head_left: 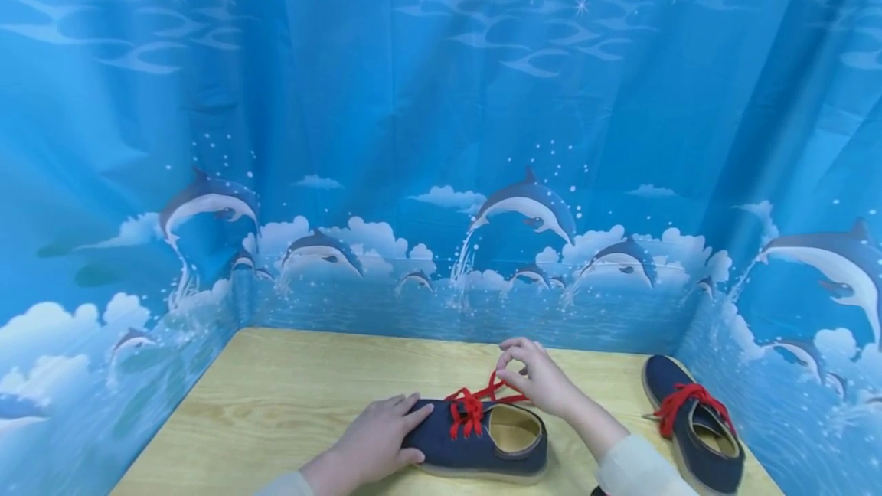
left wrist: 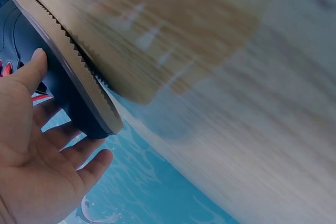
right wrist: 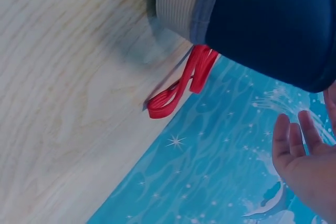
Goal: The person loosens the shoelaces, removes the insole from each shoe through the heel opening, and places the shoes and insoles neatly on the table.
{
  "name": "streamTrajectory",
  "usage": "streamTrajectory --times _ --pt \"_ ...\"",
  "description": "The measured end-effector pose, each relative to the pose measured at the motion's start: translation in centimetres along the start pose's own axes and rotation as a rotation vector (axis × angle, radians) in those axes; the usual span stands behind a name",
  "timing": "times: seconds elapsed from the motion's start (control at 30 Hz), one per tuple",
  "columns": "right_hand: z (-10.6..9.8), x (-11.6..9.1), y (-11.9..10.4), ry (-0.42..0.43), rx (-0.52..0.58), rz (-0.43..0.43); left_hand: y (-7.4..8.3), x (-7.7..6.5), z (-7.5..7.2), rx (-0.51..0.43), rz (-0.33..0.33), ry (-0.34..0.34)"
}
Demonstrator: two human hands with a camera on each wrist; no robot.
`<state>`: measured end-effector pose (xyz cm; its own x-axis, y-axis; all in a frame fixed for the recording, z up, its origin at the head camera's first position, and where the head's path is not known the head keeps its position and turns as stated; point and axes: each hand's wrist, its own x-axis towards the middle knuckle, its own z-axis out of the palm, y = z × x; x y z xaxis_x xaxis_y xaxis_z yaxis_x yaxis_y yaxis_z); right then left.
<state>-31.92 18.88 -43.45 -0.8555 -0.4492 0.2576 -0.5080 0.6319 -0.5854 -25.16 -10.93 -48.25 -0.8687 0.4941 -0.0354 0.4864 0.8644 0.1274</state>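
Observation:
A navy shoe (head_left: 441,444) with a tan sole and red laces (head_left: 471,410) lies sole down on the table, toe to the left. My left hand (head_left: 372,438) holds its toe, the thumb on the near side and the fingers over the far side. The left wrist view shows the thumb (left wrist: 35,72) against the navy upper (left wrist: 65,95). Above the far side of the shoe, my right hand (head_left: 540,383) pinches a red lace between thumb and forefinger. The right wrist view has the shoe's heel (right wrist: 268,24) in front, and the pinch itself is hidden there.
A second navy shoe (head_left: 713,454) with red laces (head_left: 678,404) stands at the table's right edge. The wood-grain table (head_left: 276,396) meets a blue dolphin-print curtain (head_left: 413,136) at the back and both sides.

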Motion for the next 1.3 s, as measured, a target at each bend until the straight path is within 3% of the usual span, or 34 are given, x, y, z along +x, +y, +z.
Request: streamTrajectory --times 0.2,0.47,0.83,1.3 --pt "0.1 -0.5 -0.9 -0.083 0.010 -0.071 -0.1 0.0 0.0 0.008 0.003 0.008" --pt "0.6 -0.9 -1.4 -0.144 -0.069 -0.139 0.0 -0.2 -0.2 -0.001 0.003 0.009" --pt "1.0 -0.9 -2.0 -0.278 -0.068 -0.137 0.1 -0.1 -0.3 -0.009 -0.006 0.000" --pt "1.5 -0.4 -2.6 -0.333 -0.082 -0.149 0.1 -0.1 -0.2 0.000 0.008 0.014"
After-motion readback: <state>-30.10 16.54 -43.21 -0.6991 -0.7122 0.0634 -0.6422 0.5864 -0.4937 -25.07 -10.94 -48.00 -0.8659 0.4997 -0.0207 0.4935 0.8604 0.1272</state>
